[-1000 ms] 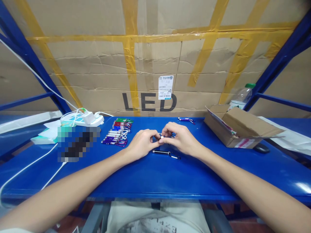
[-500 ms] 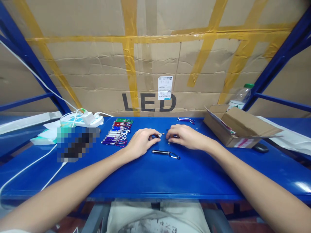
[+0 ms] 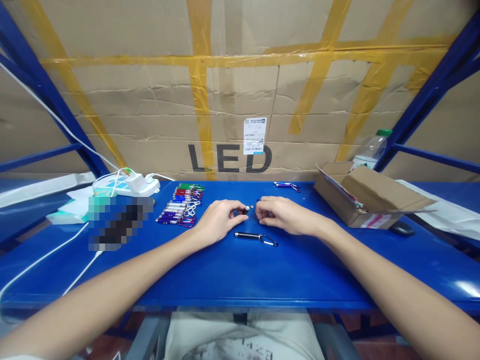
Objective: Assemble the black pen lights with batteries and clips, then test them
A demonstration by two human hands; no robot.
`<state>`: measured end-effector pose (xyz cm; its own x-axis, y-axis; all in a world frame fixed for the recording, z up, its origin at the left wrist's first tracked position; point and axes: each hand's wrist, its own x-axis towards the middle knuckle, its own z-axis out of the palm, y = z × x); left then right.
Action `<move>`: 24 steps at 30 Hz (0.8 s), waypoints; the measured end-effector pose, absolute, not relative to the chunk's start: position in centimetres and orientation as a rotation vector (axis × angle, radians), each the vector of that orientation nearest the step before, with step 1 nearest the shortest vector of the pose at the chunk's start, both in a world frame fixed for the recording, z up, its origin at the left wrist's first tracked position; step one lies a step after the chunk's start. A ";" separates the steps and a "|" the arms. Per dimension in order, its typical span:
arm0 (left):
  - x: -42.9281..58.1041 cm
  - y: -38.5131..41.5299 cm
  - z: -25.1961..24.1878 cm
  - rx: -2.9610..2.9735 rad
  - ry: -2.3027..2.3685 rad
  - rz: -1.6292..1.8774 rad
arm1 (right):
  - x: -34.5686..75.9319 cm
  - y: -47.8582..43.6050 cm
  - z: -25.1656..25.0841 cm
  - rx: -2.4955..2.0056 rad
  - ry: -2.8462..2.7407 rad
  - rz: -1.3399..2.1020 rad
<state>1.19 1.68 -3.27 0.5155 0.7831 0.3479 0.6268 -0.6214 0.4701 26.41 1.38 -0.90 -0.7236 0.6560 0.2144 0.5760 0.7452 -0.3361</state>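
Observation:
My left hand is closed in a pinch on a small black tube with a silver end, mostly covered by the fingers. Just right of it lies a tiny silvery round piece, perhaps a button cell. My right hand rests on the table with curled fingers pressed together; what they hold, if anything, is hidden. A dark bit shows behind its fingertips. In front of both hands lies a black keychain penlight with a carabiner clip.
Several coloured keychain penlights lie in a row to the left, and a blue penlight at the back. An open cardboard box stands at right, a dark mouse beside it. A power strip and cables lie left.
My right fingers have drawn together and down, and the small shiny piece below them is now out of sight. The black tube in my left hand shows more, tilted slightly.

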 end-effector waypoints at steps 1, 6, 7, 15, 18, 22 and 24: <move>1.2 1.6 -3.3 2.474 1.179 0.778 | 26.3 1.3 -0.9 -0.942 -2.588 0.366; 1.3 1.5 -3.1 2.433 1.142 0.765 | 25.6 1.1 -1.0 -0.913 -2.281 0.582; 1.3 1.4 -3.1 2.416 1.135 0.760 | 25.4 1.0 -1.0 -0.902 -2.226 0.644; 1.5 1.0 -2.8 2.301 1.044 0.741 | 24.4 0.6 -1.0 -0.871 -2.071 0.841; 1.6 1.0 -2.9 2.303 1.026 0.751 | 24.3 0.7 -1.2 -0.852 -2.096 0.782; 1.6 1.1 -3.2 2.309 1.006 0.791 | 24.1 0.7 -1.6 -0.862 -2.118 0.639; 1.7 1.1 -3.3 2.308 1.004 0.817 | 24.0 0.8 -1.7 -0.863 -2.123 0.596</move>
